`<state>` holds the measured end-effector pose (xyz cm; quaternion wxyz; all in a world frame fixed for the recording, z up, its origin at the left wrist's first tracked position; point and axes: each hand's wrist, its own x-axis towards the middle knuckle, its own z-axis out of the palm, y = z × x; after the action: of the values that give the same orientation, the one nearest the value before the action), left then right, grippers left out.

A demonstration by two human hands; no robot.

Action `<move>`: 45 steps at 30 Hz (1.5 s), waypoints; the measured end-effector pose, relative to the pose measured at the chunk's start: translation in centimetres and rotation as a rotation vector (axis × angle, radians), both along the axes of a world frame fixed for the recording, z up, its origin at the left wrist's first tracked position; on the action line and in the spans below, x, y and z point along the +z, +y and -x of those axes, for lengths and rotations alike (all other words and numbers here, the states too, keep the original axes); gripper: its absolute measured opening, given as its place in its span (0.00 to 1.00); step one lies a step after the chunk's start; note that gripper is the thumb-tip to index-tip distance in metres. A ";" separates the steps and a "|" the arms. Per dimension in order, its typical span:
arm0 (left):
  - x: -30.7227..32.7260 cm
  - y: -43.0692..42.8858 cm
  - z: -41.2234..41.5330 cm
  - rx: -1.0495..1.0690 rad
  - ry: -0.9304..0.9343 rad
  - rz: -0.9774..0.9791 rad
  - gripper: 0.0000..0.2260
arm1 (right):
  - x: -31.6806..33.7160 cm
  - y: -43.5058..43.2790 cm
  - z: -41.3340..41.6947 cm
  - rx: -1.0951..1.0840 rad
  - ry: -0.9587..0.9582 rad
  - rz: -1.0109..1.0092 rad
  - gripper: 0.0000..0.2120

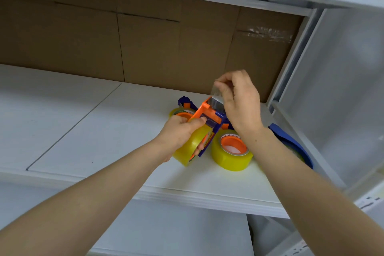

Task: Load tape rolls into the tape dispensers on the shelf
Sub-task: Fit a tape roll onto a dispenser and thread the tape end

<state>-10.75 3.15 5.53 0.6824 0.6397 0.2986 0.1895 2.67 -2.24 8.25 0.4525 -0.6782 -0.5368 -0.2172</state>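
Gripping the orange tape dispenser (205, 113), yellow roll (195, 143) seated, over the shelf (104, 131), left hand (180, 129) steadies as right hand (241, 102) pinches the clear tape end (217, 93) at 12 o'clock; threading unfinished, blue dispenser (291, 141) at 3 o'clock unclear.

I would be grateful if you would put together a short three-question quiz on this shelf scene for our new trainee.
1. True or false: the left hand grips the dispenser, which carries the loaded roll.
2. What do the right hand fingers pinch? A) an orange core B) the clear tape end C) a pair of scissors
3. Fill in: the loose roll lies flat on the ____.

Key: 1 true; 2 B; 3 shelf.
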 end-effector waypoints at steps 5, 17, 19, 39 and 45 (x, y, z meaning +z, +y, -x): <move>-0.4 0.0 0.2 0.004 -0.029 -0.007 0.14 | 0.4 0.0 -1.6 0.003 0.189 -0.007 0.04; -1.8 -1.0 0.6 0.144 -0.132 -0.069 0.11 | 0.1 -0.1 -4.6 0.100 1.244 0.158 0.04; -1.8 -1.0 0.8 0.167 -0.166 -0.088 0.10 | -0.4 -0.1 -3.8 0.185 1.410 0.255 0.01; -1.6 -0.4 1.3 0.305 -0.179 -0.072 0.11 | 0.3 1.4 1.1 0.246 1.007 0.268 0.16; -1.4 -0.4 1.3 0.311 -0.150 -0.023 0.12 | -0.3 1.5 1.0 0.303 1.082 0.236 0.14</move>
<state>-12.09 2.74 4.11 0.6577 0.5778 0.3400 0.3434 1.65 -0.70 7.98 0.6099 -0.6544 -0.3406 0.2894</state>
